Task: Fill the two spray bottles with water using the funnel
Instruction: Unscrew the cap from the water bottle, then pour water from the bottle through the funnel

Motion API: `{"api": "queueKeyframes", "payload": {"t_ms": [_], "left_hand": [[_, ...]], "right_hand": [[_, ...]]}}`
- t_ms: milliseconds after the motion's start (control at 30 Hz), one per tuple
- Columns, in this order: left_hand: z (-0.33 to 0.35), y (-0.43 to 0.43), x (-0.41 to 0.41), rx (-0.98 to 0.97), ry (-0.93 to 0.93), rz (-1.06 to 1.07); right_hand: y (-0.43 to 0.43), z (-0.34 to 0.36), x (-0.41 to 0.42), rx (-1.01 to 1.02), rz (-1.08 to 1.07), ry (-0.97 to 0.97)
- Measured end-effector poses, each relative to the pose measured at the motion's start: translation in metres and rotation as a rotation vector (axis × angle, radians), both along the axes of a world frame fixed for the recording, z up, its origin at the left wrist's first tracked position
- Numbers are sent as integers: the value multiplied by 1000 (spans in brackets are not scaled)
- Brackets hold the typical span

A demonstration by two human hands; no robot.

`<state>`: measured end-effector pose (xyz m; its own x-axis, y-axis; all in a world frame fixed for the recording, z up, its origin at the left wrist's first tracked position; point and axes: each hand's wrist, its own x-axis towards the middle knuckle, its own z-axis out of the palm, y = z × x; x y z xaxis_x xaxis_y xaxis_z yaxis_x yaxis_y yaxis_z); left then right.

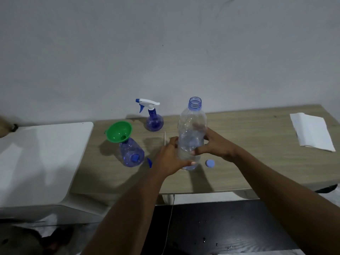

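A large clear water bottle stands upright and uncapped on the wooden table, partly filled. My left hand grips its lower left side and my right hand holds its right side. Its blue cap lies on the table just right of the base. A green funnel sits in the neck of an open blue spray bottle to the left. Farther back stands a second blue spray bottle with its white trigger head on. A blue piece peeks out beside my left wrist.
A folded white paper towel lies at the table's right end. A white surface adjoins the table on the left. A thin pale stick lies behind my left hand. The wall stands close behind the table; a dark floor shows below its front edge.
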<state>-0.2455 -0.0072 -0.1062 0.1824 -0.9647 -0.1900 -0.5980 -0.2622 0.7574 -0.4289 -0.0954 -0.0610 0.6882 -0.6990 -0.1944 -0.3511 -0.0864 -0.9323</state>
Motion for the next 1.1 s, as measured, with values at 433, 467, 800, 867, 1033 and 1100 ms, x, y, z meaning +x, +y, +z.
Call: {"api": "queueKeyframes", "payload": {"t_ms": [433,467,800,867,1033,1100], "left_hand": [[-13,73,112,35,-335,142],[-13,77,120,25,-371,178],[-17,71,177,-114,-210,334],[-15,65,178,-121,-158,277],[-24,54,180,-157,-127,196],[-27,52,180,-158,-117,194]], "right_hand": [[31,-12,61,-303,-484,-111],[32,-11,65,-306,-503,-110],[34,22,91,-463,-409,27],[37,31,97,-498,-354,66],[38,41,107,-547,-201,261],[36,43,110,-585,-138,326]]}}
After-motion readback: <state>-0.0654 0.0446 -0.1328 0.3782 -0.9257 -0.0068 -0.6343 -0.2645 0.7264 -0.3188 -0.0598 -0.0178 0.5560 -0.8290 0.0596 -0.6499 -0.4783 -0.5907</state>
